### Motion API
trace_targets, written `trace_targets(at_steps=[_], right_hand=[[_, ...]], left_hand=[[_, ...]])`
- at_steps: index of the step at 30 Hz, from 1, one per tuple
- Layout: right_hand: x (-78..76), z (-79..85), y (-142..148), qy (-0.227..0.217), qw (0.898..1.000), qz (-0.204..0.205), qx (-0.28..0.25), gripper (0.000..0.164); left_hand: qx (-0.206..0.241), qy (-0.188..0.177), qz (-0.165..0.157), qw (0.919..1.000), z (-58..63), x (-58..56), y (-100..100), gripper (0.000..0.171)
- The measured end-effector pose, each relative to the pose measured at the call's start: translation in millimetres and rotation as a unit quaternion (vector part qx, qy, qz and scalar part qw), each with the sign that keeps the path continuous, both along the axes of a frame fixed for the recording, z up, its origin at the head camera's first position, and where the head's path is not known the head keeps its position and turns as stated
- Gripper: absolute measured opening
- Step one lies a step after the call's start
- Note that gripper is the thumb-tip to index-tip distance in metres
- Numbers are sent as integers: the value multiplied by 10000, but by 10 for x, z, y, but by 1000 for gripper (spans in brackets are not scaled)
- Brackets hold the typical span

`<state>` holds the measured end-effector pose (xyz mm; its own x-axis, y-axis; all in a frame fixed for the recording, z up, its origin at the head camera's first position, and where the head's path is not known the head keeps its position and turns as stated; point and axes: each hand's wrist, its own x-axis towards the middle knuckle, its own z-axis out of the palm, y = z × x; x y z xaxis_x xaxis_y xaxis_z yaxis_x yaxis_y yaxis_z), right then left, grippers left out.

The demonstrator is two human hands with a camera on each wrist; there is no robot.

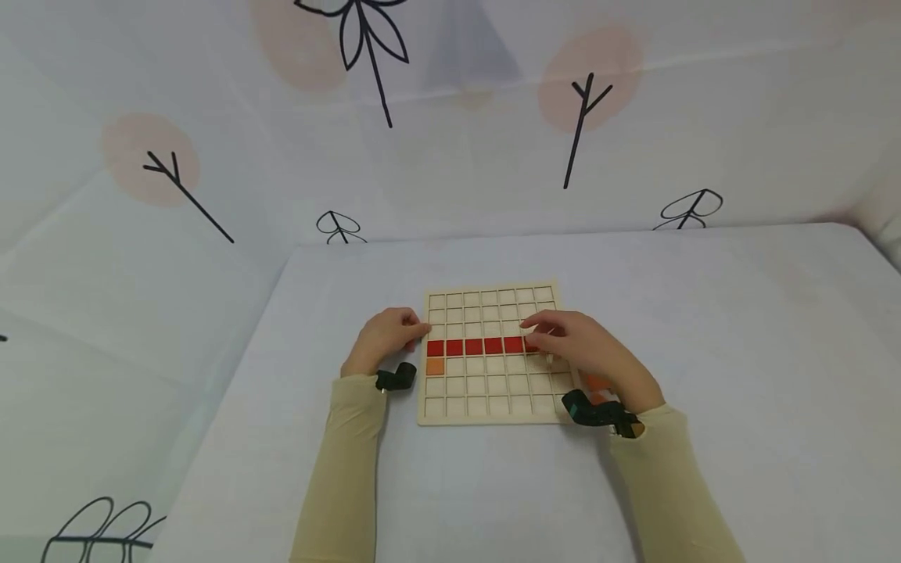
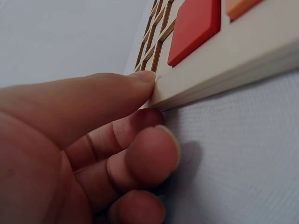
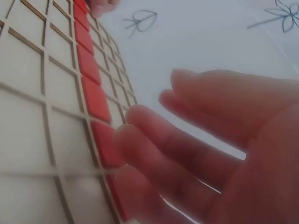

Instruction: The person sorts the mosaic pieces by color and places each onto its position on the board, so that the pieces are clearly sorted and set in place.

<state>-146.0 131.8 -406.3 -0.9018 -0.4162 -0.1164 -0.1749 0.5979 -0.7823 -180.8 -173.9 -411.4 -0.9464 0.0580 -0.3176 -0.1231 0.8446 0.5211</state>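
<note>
A pale wooden grid board (image 1: pixel 486 421) lies on the table, with a row of red square tiles (image 1: pixel 474 346) across its middle. One orange tile (image 1: pixel 435 366) fills the leftmost cell just below that row. My left hand (image 1: pixel 385 338) pinches the board's left edge; in the left wrist view the thumb (image 2: pixel 126 88) presses the border while the fingers bend below it. Over the right end of the red row is my right hand (image 1: pixel 580 340). Its fingers (image 3: pixel 159 133) are loosely bent, fingertips right at the last red tiles, with nothing visible in its grasp.
More orange tiles (image 1: pixel 597 382) sit right of the board, partly hidden under the right wrist. A white cloth (image 1: pixel 760 328) covers the table, and a printed fabric backdrop (image 1: pixel 464 172) rises behind. Dark wrist cameras (image 1: pixel 591 410) are strapped on both wrists.
</note>
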Motion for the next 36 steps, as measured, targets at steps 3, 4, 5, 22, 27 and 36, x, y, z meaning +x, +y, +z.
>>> trace_targets(at_steps=[3, 4, 5, 22, 27, 36], right_hand=[[-3, -15, 108, 50, 9999, -103, 87, 35], [-2, -14, 143, 41, 9998, -153, 93, 36], [-2, -13, 178, 13, 9998, -184, 71, 37], [33, 10, 679, -275, 9963, -679, 456, 38], [56, 5, 761, -363, 9956, -623, 605, 37], [96, -26, 883, -505, 9941, -447, 846, 34]], left_hand=[[6, 8, -16, 10000, -8, 5, -2, 27], [6, 12, -9, 10000, -8, 5, -3, 27], [12, 10, -1, 10000, -6, 7, -2, 27], [-1, 6, -3, 10000, -12, -7, 0, 28], [-7, 75, -46, 10000, -43, -17, -12, 28], [-36, 33, -33, 10000, -37, -24, -12, 29]])
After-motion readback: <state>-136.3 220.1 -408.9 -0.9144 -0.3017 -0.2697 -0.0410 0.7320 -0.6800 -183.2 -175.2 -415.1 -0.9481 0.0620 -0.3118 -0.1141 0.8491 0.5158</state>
